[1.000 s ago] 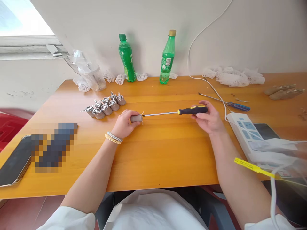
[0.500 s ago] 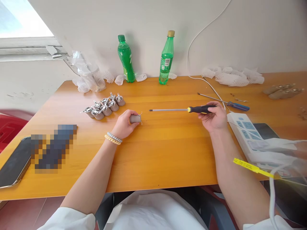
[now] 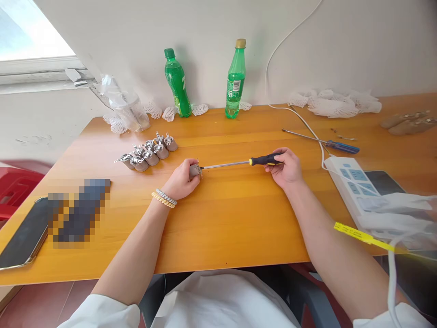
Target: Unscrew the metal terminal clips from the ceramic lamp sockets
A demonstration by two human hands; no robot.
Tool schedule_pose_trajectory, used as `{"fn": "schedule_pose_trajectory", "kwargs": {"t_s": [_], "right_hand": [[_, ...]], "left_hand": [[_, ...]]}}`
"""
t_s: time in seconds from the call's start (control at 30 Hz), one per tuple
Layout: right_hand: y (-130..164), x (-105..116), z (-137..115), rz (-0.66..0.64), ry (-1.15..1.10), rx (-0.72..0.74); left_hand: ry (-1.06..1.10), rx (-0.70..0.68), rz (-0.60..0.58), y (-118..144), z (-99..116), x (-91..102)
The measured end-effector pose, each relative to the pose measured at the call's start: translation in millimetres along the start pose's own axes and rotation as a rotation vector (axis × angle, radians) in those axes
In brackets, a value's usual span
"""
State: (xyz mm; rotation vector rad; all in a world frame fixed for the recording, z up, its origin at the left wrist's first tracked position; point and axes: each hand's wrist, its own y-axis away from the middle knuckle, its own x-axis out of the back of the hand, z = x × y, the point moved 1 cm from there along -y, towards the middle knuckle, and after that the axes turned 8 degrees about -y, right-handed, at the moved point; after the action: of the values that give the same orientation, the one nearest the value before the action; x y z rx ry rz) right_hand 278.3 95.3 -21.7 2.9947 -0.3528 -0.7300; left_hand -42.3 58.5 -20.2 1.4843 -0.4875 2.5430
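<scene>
My left hand (image 3: 180, 180) grips a small grey part (image 3: 194, 171) with a metal bracket on its right end, resting on the wooden table (image 3: 218, 218). My right hand (image 3: 286, 167) holds the black and yellow handle of a long screwdriver (image 3: 246, 162). Its shaft lies level, and the tip meets the bracket end of the grey part. A row of several like grey parts with metal clips (image 3: 148, 152) sits just left of and behind my left hand.
Two green bottles (image 3: 176, 84) (image 3: 235, 82) stand by the wall. A blue-handled screwdriver (image 3: 327, 143), a white power strip (image 3: 351, 182) with cable, white netting (image 3: 334, 102), a clear plastic bag (image 3: 124, 107) and a phone (image 3: 22, 234) at the left edge lie around.
The screwdriver was pulled away to the right half a second ago; now my right hand has brought its tip back onto the grey part. My left hand stayed put.
</scene>
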Motion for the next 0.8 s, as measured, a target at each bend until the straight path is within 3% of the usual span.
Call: {"fn": "schedule_pose_trajectory", "kwargs": {"t_s": [0.8], "right_hand": [[-6.0,3.2,7.5,-0.005,0.012,-0.011]], "left_hand": [[-0.075,-0.018,-0.020,-0.9,-2.8,2.7]]}}
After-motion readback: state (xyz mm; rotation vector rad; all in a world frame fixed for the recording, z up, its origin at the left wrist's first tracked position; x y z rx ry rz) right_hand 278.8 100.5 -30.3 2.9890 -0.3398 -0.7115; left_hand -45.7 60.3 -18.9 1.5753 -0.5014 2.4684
